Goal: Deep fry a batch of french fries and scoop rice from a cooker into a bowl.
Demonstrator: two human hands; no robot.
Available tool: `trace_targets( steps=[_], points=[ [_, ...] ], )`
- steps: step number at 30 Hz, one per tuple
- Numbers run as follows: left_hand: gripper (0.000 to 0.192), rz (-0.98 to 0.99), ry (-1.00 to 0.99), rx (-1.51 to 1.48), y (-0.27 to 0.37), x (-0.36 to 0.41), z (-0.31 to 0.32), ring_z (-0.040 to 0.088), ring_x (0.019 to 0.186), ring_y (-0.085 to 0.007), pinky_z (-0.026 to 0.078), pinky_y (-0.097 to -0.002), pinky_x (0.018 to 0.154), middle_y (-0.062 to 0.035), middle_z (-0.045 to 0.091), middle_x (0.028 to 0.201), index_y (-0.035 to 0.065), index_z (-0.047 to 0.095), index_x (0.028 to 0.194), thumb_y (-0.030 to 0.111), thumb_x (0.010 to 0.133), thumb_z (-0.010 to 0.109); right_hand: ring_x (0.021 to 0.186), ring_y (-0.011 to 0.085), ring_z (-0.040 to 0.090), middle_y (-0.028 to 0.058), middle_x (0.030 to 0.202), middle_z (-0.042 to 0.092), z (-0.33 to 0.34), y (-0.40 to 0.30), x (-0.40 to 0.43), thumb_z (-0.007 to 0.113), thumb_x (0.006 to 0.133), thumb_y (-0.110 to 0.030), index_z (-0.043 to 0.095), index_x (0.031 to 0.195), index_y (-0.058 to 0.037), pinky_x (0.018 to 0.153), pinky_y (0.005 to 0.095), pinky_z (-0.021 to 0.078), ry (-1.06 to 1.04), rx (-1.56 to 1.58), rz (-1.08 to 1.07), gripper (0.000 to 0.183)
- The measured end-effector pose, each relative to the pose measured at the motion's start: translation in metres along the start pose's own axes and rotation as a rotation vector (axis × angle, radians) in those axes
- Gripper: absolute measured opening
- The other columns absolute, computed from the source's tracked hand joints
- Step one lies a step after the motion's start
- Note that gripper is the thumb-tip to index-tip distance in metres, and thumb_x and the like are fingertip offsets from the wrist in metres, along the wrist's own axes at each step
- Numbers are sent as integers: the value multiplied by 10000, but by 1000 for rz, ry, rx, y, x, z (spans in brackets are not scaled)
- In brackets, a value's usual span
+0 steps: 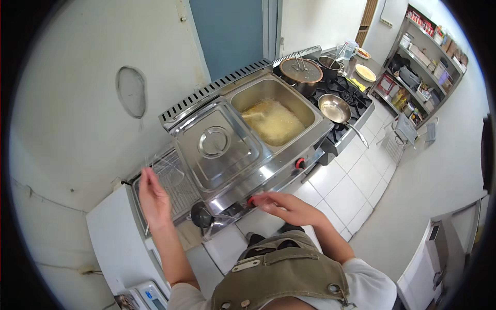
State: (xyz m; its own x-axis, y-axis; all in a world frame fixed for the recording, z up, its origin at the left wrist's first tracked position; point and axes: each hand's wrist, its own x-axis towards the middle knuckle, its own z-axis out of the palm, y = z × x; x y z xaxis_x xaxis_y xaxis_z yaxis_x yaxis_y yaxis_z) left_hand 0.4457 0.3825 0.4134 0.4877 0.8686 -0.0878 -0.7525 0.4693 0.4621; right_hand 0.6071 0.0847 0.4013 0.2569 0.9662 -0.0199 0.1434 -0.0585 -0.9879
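Note:
My left hand (155, 199) is raised over the wire-rack tray at the fryer's left. It holds a round wire-mesh skimmer (132, 92) upright by its thin handle, which is blurred. My right hand (288, 207) is in front of the steel deep fryer (248, 174), its fingertips over a red control knob (251, 201); whether they touch it I cannot tell. The fingers look loosely extended and hold nothing I can see. A steel lid (236, 162) covers the left basin. In the right basin (248, 88), pale foam bubbles on the frying oil (277, 124), hiding most of what is in it.
Right of the fryer, a gas stove (350, 95) carries a lidded pot (301, 71), a dark saucepan (329, 68) and a steel frying pan (334, 108), whose handle juts over the front edge. A wire-rack tray (176, 193) lies left. A digital scale (151, 296) is at lower left.

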Motion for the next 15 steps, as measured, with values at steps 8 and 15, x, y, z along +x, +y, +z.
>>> trace_targets(
  steps=[8, 15],
  points=[
    [127, -463, -43, 109, -202, -132, 58, 582, 871, -112, 477, -197, 782, -40, 601, 920, 31, 567, 937, 88, 823, 559, 1026, 147, 481, 107, 1119, 527, -54, -6, 4, 403, 912, -193, 330, 1283, -4, 906, 291, 353, 248, 184, -148, 423],
    [239, -598, -173, 41, -324, -152, 86, 529, 995, -130, 433, -261, 861, -56, 558, 1044, 24, 502, 1087, 118, 868, 493, 614, 87, 521, 44, 724, 578, -143, 46, -14, 400, 891, -135, 515, 1107, 9, 566, 228, 434, 512, -160, -83, 284]
  ],
)
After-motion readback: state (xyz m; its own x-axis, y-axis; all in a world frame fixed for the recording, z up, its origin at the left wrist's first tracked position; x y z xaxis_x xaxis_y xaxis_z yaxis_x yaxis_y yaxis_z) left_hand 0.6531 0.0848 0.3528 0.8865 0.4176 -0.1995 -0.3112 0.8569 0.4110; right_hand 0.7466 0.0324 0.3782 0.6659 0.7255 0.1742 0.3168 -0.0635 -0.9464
